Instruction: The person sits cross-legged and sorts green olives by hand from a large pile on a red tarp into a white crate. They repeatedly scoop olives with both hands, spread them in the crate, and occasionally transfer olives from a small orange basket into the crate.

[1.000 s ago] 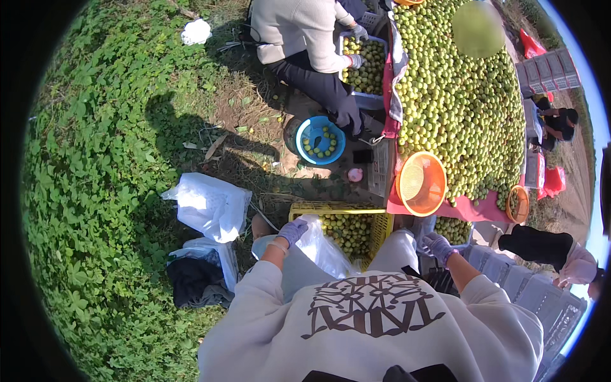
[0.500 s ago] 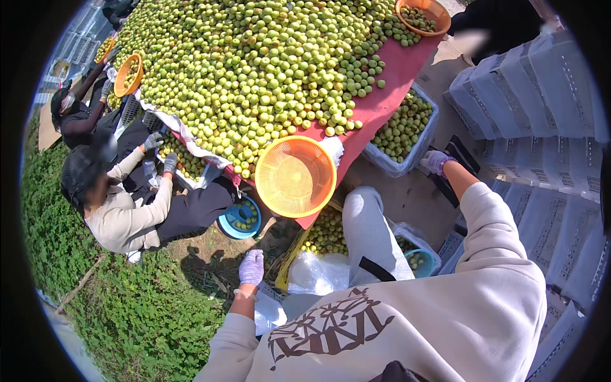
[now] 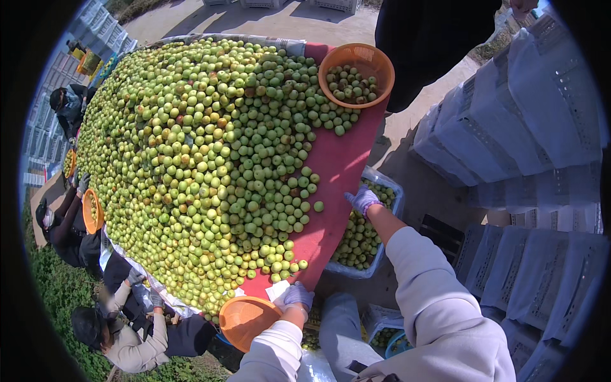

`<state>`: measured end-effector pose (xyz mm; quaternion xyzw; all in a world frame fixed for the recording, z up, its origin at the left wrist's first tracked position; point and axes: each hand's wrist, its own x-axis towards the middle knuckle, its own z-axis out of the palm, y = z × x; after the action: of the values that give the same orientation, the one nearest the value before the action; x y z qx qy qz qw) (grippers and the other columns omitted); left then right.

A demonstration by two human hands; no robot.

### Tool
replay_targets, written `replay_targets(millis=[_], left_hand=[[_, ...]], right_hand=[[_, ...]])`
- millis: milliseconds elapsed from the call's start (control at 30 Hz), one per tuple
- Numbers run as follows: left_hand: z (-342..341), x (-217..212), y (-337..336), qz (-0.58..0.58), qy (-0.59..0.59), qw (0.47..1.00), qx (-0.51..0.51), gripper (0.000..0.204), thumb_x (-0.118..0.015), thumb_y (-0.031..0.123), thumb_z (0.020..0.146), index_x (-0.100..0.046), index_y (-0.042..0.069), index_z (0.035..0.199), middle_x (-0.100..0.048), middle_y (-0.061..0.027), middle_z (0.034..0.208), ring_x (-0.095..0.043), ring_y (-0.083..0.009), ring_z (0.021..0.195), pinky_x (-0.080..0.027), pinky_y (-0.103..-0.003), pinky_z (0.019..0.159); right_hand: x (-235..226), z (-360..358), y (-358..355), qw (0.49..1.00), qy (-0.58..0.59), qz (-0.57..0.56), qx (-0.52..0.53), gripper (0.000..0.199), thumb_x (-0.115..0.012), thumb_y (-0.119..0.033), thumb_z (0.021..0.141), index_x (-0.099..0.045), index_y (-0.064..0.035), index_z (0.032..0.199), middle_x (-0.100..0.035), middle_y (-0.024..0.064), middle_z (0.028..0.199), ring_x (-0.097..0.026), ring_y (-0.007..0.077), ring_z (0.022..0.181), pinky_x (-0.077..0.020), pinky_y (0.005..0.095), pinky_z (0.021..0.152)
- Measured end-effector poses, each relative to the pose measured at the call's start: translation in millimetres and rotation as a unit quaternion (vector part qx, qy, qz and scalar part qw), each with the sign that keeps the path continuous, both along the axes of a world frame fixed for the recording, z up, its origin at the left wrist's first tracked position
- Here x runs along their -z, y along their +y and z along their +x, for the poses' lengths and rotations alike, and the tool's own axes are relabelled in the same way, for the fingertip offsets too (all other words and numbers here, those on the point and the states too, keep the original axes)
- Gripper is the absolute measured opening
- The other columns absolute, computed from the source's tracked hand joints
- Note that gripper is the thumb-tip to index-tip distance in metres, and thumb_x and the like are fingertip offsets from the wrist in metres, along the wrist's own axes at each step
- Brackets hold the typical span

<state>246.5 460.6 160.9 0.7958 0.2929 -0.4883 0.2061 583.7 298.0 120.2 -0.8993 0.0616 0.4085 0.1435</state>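
My right hand [image 3: 363, 198], in a thin purple glove, reaches over a plastic-lined crate [image 3: 396, 205] of round green fruits, close to the red cloth's [image 3: 326, 197] edge. Its fingers are stretched out, with nothing visible in them. Also gloved, my left hand [image 3: 296, 296] is at the near corner of the cloth, just beside an orange basket [image 3: 248, 323]. Its fingers are partly hidden, so I cannot tell whether it grips the basket's rim. A scrap of white paper [image 3: 277, 290] lies by it. The large heap of green fruits [image 3: 191, 153] covers most of the table.
Another orange basket [image 3: 382, 67], partly filled with fruits, stands at the table's far right corner, near a person in black [image 3: 433, 44]. Tall stacks of white crates [image 3: 509, 121] line the right. Several co-workers, one in a beige top [image 3: 130, 350], sit along the left side.
The view has swung, bringing more of the table into sight. My left hand has risen from below to the table's near corner. My right hand has moved to the fruit crate and the cloth edge.
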Motion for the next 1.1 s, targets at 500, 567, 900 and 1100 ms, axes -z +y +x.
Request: replay_targets(millis=[500,567,900,1100], left_hand=[[-9.0,60.9,-12.1,0.005,0.061,0.997,-0.042,0.033,-0.05,0.019,0.096,-0.054,0.007,0.126,-0.061,-0.0193,0.125,-0.063,-0.0356,0.115,-0.054,-0.046,0.092],[-3.5,55.8,-9.7,-0.005,0.043,0.998,-0.049,0.032,-0.05,0.018,0.096,-0.054,0.007,0.126,-0.062,-0.0188,0.123,-0.062,-0.0351,0.115,-0.054,-0.045,0.092],[1.5,52.4,-11.7,-0.012,0.062,0.992,-0.106,0.032,-0.056,0.016,0.093,-0.055,0.008,0.123,-0.059,-0.0193,0.125,-0.061,-0.0347,0.115,-0.053,-0.044,0.092],[4.3,51.3,-13.8,0.0,0.072,0.989,-0.126,0.032,-0.055,0.017,0.095,-0.054,0.009,0.126,-0.058,-0.0174,0.128,-0.061,-0.0341,0.117,-0.053,-0.046,0.093]], right_hand=[[49.0,111.6,69.4,0.807,0.01,-0.227,-0.545,0.044,-0.051,-0.012,0.094,-0.056,-0.0079,0.138,-0.057,0.0077,0.14,-0.058,0.0313,0.125,-0.0388,0.0687,0.102],[57.0,111.2,64.9,0.784,0.021,-0.227,-0.577,0.044,-0.046,-0.012,0.096,-0.053,-0.0066,0.139,-0.06,0.0105,0.135,-0.06,0.034,0.122,-0.0362,0.0703,0.102],[98.1,126.1,43.4,0.873,0.046,-0.239,-0.423,0.054,-0.034,-0.023,0.102,-0.029,0.0055,0.147,-0.051,0.0282,0.138,-0.054,0.0421,0.125,-0.0398,0.0491,0.108],[66.3,120.7,58.8,0.962,0.033,-0.155,-0.221,0.065,-0.044,-0.029,0.098,-0.018,0.0046,0.147,-0.045,0.0341,0.141,-0.053,0.0472,0.124,-0.0399,0.0503,0.108]])
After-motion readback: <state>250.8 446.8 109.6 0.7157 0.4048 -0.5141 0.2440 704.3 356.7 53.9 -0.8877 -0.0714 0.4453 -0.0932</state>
